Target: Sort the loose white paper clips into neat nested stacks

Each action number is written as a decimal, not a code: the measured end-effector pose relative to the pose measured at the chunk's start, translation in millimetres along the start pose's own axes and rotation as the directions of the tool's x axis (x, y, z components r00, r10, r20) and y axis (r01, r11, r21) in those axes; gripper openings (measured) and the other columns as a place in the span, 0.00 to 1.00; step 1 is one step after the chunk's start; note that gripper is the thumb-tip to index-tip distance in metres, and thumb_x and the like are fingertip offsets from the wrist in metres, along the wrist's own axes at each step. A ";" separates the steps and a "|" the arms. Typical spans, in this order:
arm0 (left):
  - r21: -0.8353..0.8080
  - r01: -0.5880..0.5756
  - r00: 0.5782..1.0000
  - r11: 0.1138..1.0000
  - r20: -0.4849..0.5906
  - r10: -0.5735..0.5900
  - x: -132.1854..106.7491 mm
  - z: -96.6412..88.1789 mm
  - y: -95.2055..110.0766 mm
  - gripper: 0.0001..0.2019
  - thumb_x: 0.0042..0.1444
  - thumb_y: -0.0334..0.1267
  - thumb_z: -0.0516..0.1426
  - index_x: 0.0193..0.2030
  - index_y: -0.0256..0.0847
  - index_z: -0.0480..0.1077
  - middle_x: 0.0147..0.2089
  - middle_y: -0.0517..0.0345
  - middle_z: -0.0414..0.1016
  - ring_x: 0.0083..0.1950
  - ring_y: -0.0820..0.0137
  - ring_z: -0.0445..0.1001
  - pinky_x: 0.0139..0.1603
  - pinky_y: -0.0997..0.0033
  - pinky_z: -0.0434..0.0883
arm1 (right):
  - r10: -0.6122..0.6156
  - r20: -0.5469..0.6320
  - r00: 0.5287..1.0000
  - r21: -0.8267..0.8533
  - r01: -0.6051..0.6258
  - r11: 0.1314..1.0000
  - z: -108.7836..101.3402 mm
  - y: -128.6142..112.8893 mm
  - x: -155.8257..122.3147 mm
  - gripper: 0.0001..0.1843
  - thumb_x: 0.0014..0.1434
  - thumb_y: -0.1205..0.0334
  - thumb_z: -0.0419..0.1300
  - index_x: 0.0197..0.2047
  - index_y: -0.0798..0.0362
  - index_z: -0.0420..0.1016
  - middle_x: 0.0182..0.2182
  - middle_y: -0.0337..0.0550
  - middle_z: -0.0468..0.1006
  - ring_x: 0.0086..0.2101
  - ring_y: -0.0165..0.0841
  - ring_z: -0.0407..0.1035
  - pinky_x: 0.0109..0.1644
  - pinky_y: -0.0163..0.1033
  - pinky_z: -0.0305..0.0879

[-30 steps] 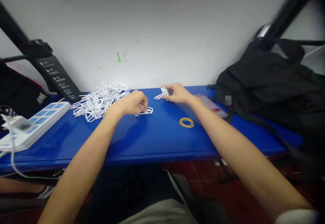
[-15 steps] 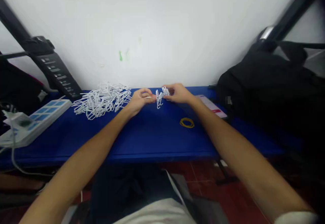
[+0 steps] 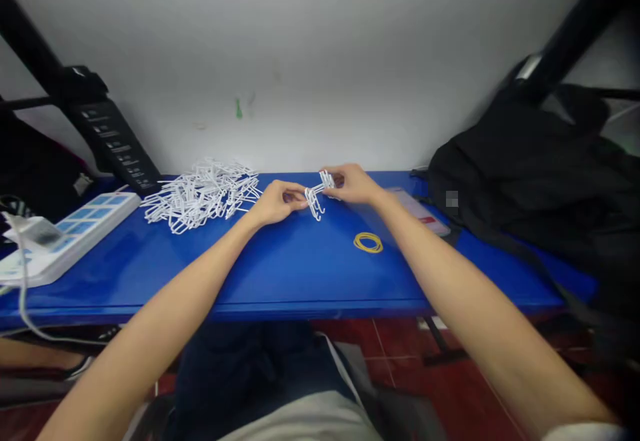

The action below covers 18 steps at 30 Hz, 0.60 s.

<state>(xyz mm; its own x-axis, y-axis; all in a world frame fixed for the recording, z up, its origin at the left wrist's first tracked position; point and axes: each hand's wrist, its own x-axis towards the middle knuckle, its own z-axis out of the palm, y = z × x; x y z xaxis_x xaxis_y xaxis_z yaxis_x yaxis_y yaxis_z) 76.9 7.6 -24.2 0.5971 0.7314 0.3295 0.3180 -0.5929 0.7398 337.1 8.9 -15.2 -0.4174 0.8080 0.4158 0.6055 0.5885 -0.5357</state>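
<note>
Between my two hands is a small bundle of white wire hooks point(image 3: 315, 202), held just above the blue tabletop, with several bent ends hanging down. My right hand point(image 3: 353, 184) is closed round the bundle's right end, fingers and thumb pinching it. At the left end, my left hand point(image 3: 281, 202) presses thumb and fingertips against the hooks. A loose, tangled pile of the same white hooks point(image 3: 203, 195) lies to the left of my left hand. Nearer me, below my right hand, some yellow rubber bands point(image 3: 369, 242) lie on the table.
A white power strip point(image 3: 80, 224) with a cable stands on the left of the blue table point(image 3: 310, 274). On the right are a phone-like flat object point(image 3: 417, 213) and a black bag point(image 3: 510, 174). A white wall point(image 3: 320, 81) rises behind.
My left fingers have shifted slightly, and the hooks between my hands now line up more evenly, their bent ends hanging a little lower. My right hand has barely moved. The picture's brightness differs.
</note>
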 end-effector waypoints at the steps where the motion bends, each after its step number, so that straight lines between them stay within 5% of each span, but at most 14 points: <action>1: 0.006 -0.008 1.000 1.000 0.008 0.008 -0.2 -1.9 0.3 0.15 0.55 0.40 0.67 0.47 0.35 0.84 0.39 0.49 0.87 0.39 0.63 0.82 0.45 0.64 0.75 | -0.011 0.002 1.000 -0.011 0.011 1.000 -0.3 -0.2 -0.1 0.18 0.54 0.59 0.67 0.47 0.56 0.84 0.32 0.42 0.84 0.33 0.37 0.74 0.40 0.37 0.66; 9: 0.063 -0.064 0.997 0.996 0.051 0.061 -2.0 -12.1 4.4 0.11 0.56 0.36 0.65 0.45 0.37 0.83 0.42 0.51 0.87 0.44 0.62 0.83 0.50 0.64 0.76 | -0.017 -0.015 1.000 -0.026 0.017 1.000 1.9 7.7 1.3 0.25 0.54 0.59 0.68 0.55 0.56 0.83 0.36 0.44 0.85 0.34 0.39 0.76 0.41 0.39 0.69; 18: 0.078 -0.064 0.990 0.995 0.127 0.054 -3.8 -9.4 5.4 0.11 0.57 0.42 0.66 0.42 0.38 0.84 0.41 0.52 0.87 0.42 0.62 0.82 0.50 0.64 0.75 | -0.027 0.005 1.000 -0.019 0.027 0.999 -0.5 -0.2 -0.5 0.19 0.55 0.60 0.67 0.50 0.55 0.83 0.34 0.42 0.85 0.34 0.38 0.77 0.41 0.38 0.69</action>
<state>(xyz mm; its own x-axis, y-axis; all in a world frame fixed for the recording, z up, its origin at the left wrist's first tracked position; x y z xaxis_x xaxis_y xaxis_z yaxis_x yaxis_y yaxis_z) 69.5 4.8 -16.0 0.7020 0.6496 0.2920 0.3354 -0.6632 0.6691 337.6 8.3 -14.9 -0.4370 0.7921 0.4262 0.6068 0.6094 -0.5104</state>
